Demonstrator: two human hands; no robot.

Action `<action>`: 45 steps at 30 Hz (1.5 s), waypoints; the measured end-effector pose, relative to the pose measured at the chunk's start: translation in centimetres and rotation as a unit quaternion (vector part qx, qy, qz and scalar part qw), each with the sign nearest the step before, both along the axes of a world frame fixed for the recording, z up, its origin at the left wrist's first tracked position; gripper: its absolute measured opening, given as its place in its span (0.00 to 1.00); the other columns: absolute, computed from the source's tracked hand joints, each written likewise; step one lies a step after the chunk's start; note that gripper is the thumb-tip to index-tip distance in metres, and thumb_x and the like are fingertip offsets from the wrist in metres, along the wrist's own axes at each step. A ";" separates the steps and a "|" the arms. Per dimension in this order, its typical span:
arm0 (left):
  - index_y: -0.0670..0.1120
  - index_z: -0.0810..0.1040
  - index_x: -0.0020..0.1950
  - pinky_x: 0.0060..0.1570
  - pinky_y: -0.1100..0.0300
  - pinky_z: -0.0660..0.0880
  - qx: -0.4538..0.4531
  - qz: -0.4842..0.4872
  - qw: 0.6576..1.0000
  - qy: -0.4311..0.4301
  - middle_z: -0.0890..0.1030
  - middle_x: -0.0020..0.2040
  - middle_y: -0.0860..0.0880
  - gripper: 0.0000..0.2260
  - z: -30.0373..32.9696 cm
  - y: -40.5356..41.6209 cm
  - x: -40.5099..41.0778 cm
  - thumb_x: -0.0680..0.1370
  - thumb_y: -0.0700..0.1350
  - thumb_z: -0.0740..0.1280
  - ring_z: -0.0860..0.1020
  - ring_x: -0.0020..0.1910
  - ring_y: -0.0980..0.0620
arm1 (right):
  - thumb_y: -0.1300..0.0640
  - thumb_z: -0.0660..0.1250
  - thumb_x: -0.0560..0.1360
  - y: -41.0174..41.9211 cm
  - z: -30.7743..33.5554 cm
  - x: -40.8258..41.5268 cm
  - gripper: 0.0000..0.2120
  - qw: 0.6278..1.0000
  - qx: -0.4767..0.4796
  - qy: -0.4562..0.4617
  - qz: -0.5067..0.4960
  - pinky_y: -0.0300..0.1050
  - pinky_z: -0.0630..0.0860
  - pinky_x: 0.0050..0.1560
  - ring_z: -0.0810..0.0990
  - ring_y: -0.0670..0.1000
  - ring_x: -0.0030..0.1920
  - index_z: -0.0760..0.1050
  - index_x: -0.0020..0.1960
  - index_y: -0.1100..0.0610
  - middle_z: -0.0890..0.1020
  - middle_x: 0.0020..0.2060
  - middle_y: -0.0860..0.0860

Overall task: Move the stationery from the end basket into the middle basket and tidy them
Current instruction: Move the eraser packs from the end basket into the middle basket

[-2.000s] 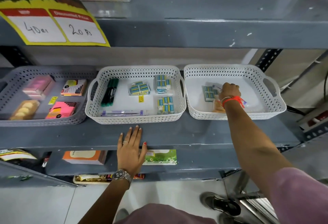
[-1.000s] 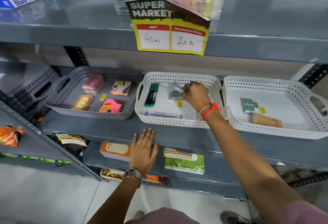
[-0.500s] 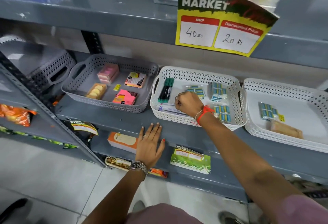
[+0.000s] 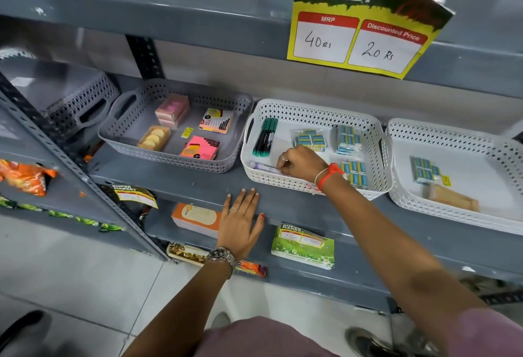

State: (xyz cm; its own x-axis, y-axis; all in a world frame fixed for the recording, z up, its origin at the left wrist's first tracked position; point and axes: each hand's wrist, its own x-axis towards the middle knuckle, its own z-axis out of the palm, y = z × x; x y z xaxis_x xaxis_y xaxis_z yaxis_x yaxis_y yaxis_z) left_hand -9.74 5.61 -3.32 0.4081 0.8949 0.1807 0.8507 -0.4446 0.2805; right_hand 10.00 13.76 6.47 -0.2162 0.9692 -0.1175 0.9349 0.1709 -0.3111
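The middle white basket (image 4: pixel 314 107) holds green markers (image 4: pixel 265 136), three packs of blue erasers (image 4: pixel 310 139) and clear-packed pens (image 4: pixel 264 167) along its front wall. My right hand (image 4: pixel 301 162) is inside it at the front, fingers closed on the pen pack. The end white basket (image 4: pixel 452 131) on the right holds one blue eraser pack (image 4: pixel 424 170), a yellow tag and a tan packet (image 4: pixel 451 197). My left hand (image 4: pixel 240 222) lies flat, fingers spread, on the shelf edge below the baskets.
A grey basket (image 4: pixel 181 89) to the left holds pink and yellow sticky notes. A yellow price sign (image 4: pixel 359 22) hangs from the shelf above. Boxes and snack packs sit on the lower shelf (image 4: pixel 302 247). A slanted shelf upright (image 4: pixel 70 170) stands at left.
My right hand carried an item from the end basket into the middle basket, then dropped to its front wall by the pens. The view swung left. The left hand stayed on the shelf edge.
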 end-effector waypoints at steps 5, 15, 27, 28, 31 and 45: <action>0.45 0.67 0.71 0.71 0.47 0.50 -0.001 -0.002 1.000 0.004 0.71 0.70 0.47 0.27 0.0 0.0 0.0 0.77 0.55 0.47 0.66 0.71 0.49 | 0.70 0.65 0.69 0.1 -0.1 0.2 0.14 0.999 -0.007 0.042 -0.006 0.44 0.79 0.54 0.84 0.54 0.48 0.84 0.49 0.59 0.87 0.46 0.55; 0.45 0.70 0.69 0.69 0.45 0.55 -0.002 -0.019 1.000 0.007 0.74 0.68 0.47 0.25 0.3 -0.6 1.7 0.77 0.54 0.51 0.69 0.69 0.49 | 0.73 0.64 0.71 -1.0 1.3 4.9 0.12 0.953 0.127 0.216 -0.173 0.27 0.73 0.46 0.81 0.51 0.48 0.82 0.51 0.67 0.85 0.51 0.61; 0.43 0.72 0.67 0.71 0.48 0.51 0.006 -0.118 0.993 0.010 0.76 0.66 0.46 0.24 0.9 -3.7 10.4 0.76 0.52 0.51 0.71 0.67 0.47 | 0.69 0.63 0.70 -7.7 1.6 21.7 0.15 0.814 0.209 0.191 -0.506 0.41 0.73 0.59 0.81 0.59 0.57 0.81 0.53 0.64 0.84 0.53 0.62; 0.43 0.72 0.67 0.71 0.49 0.50 0.003 -0.116 0.993 0.007 0.75 0.66 0.46 0.25 0.8 -3.9 10.8 0.76 0.52 0.51 0.71 0.67 0.46 | 0.68 0.64 0.70 -8.1 1.2 22.7 0.14 0.816 0.181 0.182 -0.518 0.42 0.73 0.59 0.80 0.60 0.58 0.80 0.55 0.65 0.83 0.54 0.63; 0.43 0.71 0.68 0.71 0.47 0.53 -0.005 -0.095 0.995 -0.012 0.73 0.68 0.46 0.25 0.6 -4.4 11.7 0.76 0.52 0.50 0.69 0.69 0.46 | 0.63 0.71 0.70 -9.0 0.2 24.6 0.17 0.820 0.096 0.154 -0.543 0.49 0.75 0.58 0.79 0.64 0.58 0.77 0.57 0.67 0.81 0.56 0.66; 0.44 0.72 0.67 0.70 0.50 0.55 -0.018 -0.091 0.996 0.014 0.75 0.67 0.46 0.24 1.0 -4.0 11.3 0.77 0.52 0.51 0.71 0.68 0.48 | 0.59 0.75 0.65 -8.1 -0.1 24.8 0.25 0.819 0.032 0.106 -0.563 0.53 0.75 0.58 0.76 0.65 0.61 0.74 0.58 0.65 0.78 0.59 0.64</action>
State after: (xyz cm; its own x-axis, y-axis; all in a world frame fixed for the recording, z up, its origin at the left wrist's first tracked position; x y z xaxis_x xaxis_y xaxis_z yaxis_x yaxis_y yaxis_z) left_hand 1.54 1.61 -2.36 0.5678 0.8119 0.1354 0.7652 -0.5813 0.2768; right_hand 34.83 5.61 6.38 0.8098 0.5709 -0.1348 0.4371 -0.7406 -0.5104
